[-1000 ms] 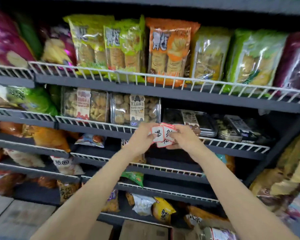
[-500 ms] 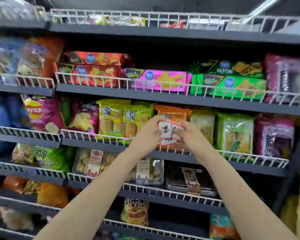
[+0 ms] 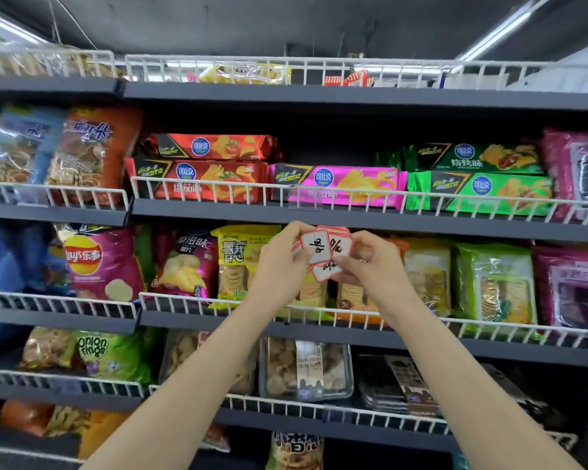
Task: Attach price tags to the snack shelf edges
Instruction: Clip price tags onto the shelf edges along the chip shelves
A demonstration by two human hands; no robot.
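Before the snack shelves, at the height of the third tier: both hands raised, meeting on one small stack of price tags (image 3: 325, 252). Left hand (image 3: 280, 266) grip closed round the stack's left side, thumb laid across the front tag. Right hand (image 3: 370, 262) grip pinching the stack's right side, fingertips curled onto the lower tags. Tags white with red borders, black handwritten marks, fanned and overlapping; count not readable. Stack held in the air just below the dark shelf edge (image 3: 353, 218) of the second tier, apart from it, in front of an orange snack bag (image 3: 357, 296). Clear tag holder (image 3: 304, 198) clipped on the white wire rail (image 3: 218, 193) above that edge, before a pink packet (image 3: 347, 179). Red packets (image 3: 204, 174) left of the pink one, green packets (image 3: 489, 193) right. Yellow cracker bag (image 3: 238, 262) left of the left hand. Pink Lay's bag (image 3: 99, 262) further left.
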